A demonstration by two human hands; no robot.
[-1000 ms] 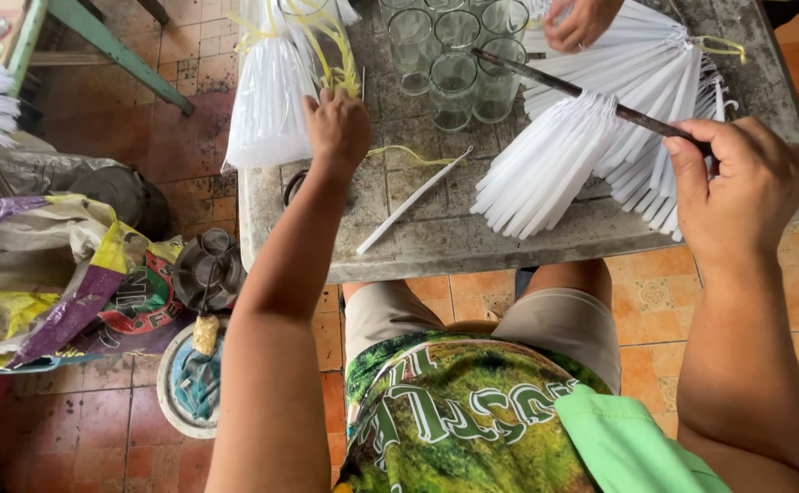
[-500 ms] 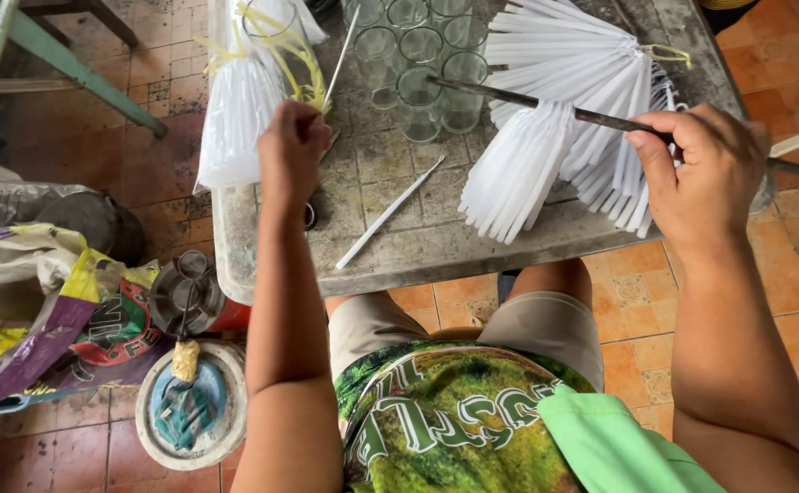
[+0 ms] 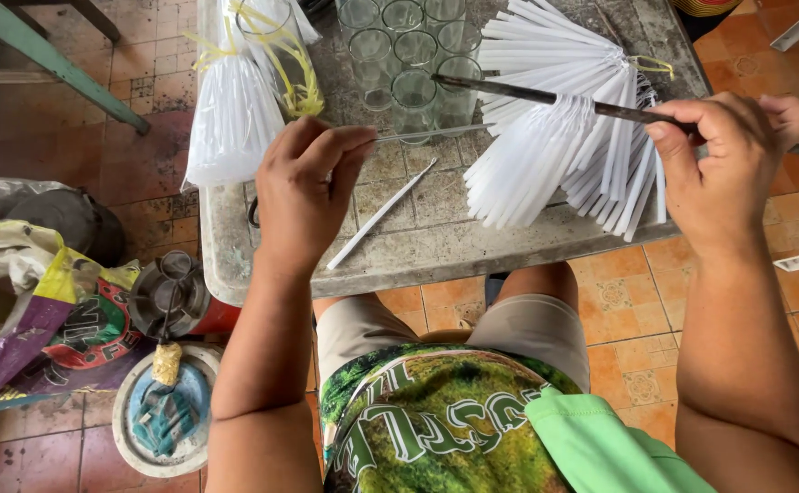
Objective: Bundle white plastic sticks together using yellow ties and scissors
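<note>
- Glass cups (image 3: pixel 415 57), apparently empty, stand clustered at the upper centre of the desk (image 3: pixel 436 246).
- Left hand (image 3: pixel 304 196) pinches a thin clear straw (image 3: pixel 418 135) at centre frame, its far end beside the cups.
- Right hand (image 3: pixel 724 169) grips a dark rod (image 3: pixel 546 95) over the fanned white straw bundle (image 3: pixel 564 137), upper right.
- One loose straw (image 3: pixel 381 215) lies near the desk's front edge.
- A tied bagged bundle (image 3: pixel 233 110) overhangs the left edge.

Bare arms, no sleeves showing, left hand (image 3: pixel 304 196) and right hand (image 3: pixel 724 173) ungloved. Khaki shorts (image 3: pixel 546 324). Green patterned shirt (image 3: pixel 436 420) with pale lettering, just below the shorts.
</note>
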